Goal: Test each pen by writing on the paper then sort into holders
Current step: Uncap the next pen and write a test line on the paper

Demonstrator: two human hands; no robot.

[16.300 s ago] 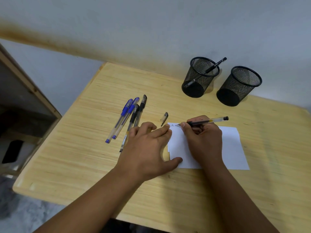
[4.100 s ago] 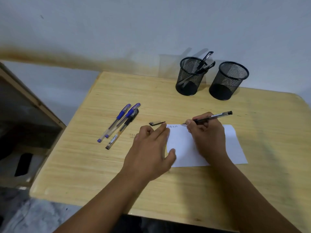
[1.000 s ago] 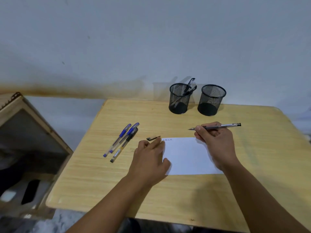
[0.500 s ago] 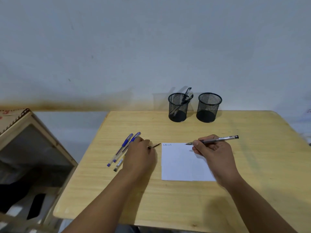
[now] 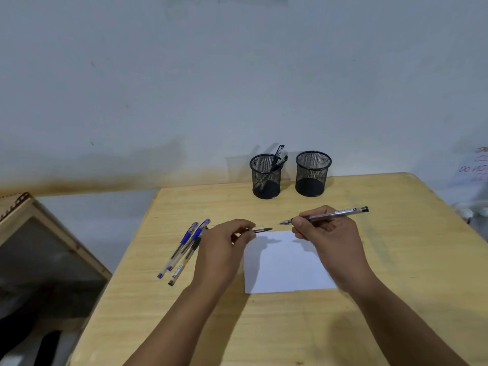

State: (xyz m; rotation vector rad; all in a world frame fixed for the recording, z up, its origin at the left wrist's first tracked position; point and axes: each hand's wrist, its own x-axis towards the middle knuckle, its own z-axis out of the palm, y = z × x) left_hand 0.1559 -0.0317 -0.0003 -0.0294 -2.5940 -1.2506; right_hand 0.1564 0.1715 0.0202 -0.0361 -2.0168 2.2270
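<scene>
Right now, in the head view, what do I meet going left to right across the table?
Pens lying on the table → left hand holding the pen cap → right hand holding the uncapped pen. Along the back: holder with pens → empty-looking holder.

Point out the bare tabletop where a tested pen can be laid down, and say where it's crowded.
Free: the table right of the paper, and the near strip below the paper. Also the stretch between the loose pens and the left holder. Crowded: above the paper, where the left hand with the cap faces the right hand.
</scene>
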